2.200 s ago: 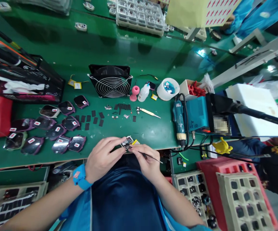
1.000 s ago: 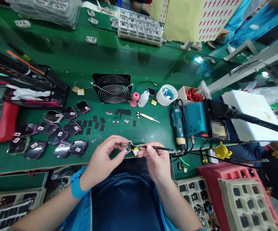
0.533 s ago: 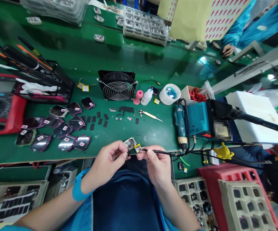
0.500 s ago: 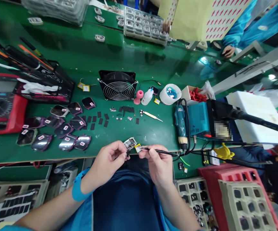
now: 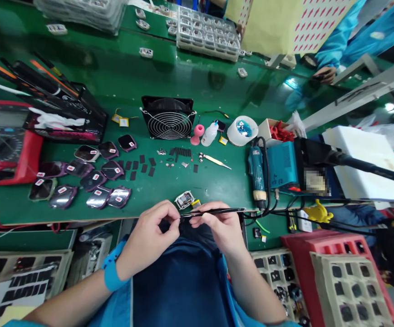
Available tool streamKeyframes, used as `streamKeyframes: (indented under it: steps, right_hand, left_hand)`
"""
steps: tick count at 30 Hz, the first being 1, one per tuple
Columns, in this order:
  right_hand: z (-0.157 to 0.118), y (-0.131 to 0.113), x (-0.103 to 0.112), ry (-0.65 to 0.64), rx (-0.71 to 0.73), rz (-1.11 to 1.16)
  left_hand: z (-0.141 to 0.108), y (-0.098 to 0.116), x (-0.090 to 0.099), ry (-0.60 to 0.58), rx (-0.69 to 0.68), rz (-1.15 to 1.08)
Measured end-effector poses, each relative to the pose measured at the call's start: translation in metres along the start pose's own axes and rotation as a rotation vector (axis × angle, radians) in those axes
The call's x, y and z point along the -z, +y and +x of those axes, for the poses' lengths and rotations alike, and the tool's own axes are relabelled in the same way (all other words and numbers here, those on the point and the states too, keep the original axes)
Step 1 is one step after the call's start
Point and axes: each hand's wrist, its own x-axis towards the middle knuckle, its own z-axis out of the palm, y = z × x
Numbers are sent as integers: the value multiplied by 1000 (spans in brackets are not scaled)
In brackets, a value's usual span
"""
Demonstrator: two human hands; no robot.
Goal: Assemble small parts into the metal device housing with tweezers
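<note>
Black tweezers [image 5: 222, 210] lie nearly level in my right hand [image 5: 219, 222], closed round them with the fingers near the tips. My left hand [image 5: 161, 227] is closed in a pinch beside the tweezers' left end. A small dark bit shows at its fingertips, too small to name. Just beyond both hands, an opened watch case [image 5: 184, 200] with its inner parts showing lies at the bench edge. A yellow-edged battery [image 5: 196, 204] sits against its right side, partly hidden by my right fingers.
Several watch faces [image 5: 95, 180] and black pads [image 5: 142, 168] lie on the left. A fan [image 5: 169, 119], a dropper bottle [image 5: 210, 133] and a white tub [image 5: 242, 131] stand behind. An electric screwdriver [image 5: 257, 175] and teal power unit [image 5: 282, 165] are right. A co-worker's hand [image 5: 325, 74] is far right.
The tweezers' tips have moved left from the battery to my left fingertips, and my right hand has shifted with them. The watch case now lies apart from my left fingers.
</note>
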Motion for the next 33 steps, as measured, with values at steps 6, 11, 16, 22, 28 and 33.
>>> streamKeyframes:
  steps: [6,11,16,22,28,33]
  right_hand:
    - [4,-7,0,57,-15,45]
    - [8,-16,6,152,56,57]
    - [8,-12,1,132,24,52]
    - [7,-9,-4,151,4,32]
    - [7,-9,-2,186,11,-16]
    - [4,-8,-3,174,47,-32]
  left_hand:
    - [1,-2,1,-36,27,-14]
    - [-1,-9,-1,-101,154,-155]
    - [3,-3,-7,-112,269,-427]
    - [6,-5,-13,-61,317,-424]
    - [8,-6,-10,-46,294,-414]
    - [10,0,-13,-27,324,-505]
